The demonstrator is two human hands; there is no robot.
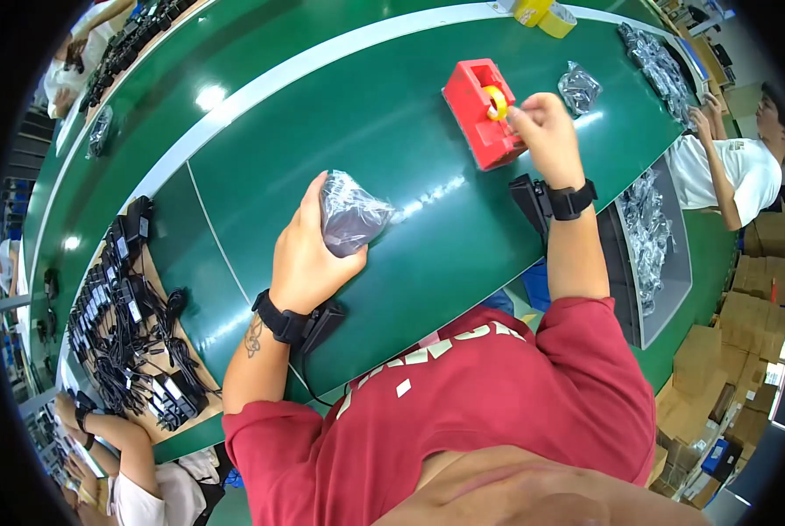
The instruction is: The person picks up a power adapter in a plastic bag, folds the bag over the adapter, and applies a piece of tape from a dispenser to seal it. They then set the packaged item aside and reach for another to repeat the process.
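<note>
Left hand (307, 254) with fingers curled in a grasp, right hand (546, 130) extended, fingertips pinched.

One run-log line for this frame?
left hand: holds bagged item on green table | right hand: fingertips at tape roll on red dispenser

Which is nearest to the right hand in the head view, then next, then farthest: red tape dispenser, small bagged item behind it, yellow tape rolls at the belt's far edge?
From the right hand:
1. Red tape dispenser, touching, to its left.
2. Small bagged item, just beyond.
3. Yellow tape rolls, far edge.
</note>
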